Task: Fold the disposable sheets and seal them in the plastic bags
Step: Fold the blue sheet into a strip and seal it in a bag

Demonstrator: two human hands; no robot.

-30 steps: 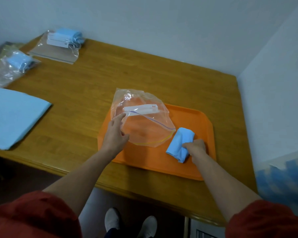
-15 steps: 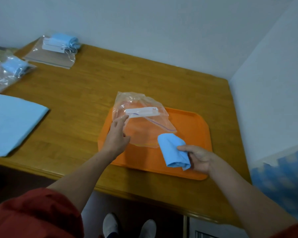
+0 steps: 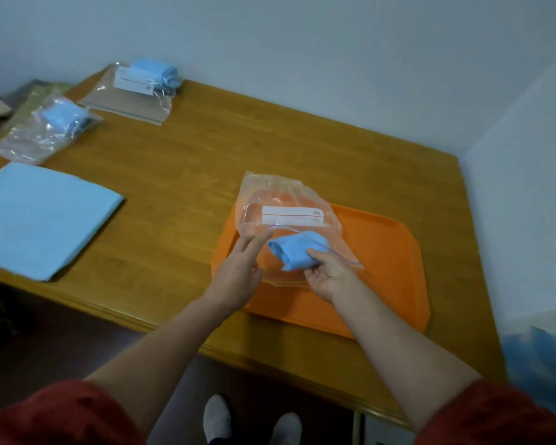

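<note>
A clear zip bag [image 3: 283,203] with a white label lies over the left part of the orange tray [image 3: 389,271]. My left hand [image 3: 238,277] holds the bag's near edge up, its fingers pinching the plastic at the mouth. My right hand [image 3: 329,274] grips a folded blue sheet [image 3: 297,252] and holds it at the bag's opening, partly under the upper layer of plastic.
A flat stack of blue sheets [image 3: 39,216] lies at the left of the wooden table [image 3: 180,175]. Two bagged blue sheets [image 3: 61,123] [image 3: 145,81] rest at the far left corner. White walls close in behind and to the right.
My right hand lifted the folded blue sheet off the tray's right side and carried it left to the bag's mouth. My left hand kept hold of the bag's edge.
</note>
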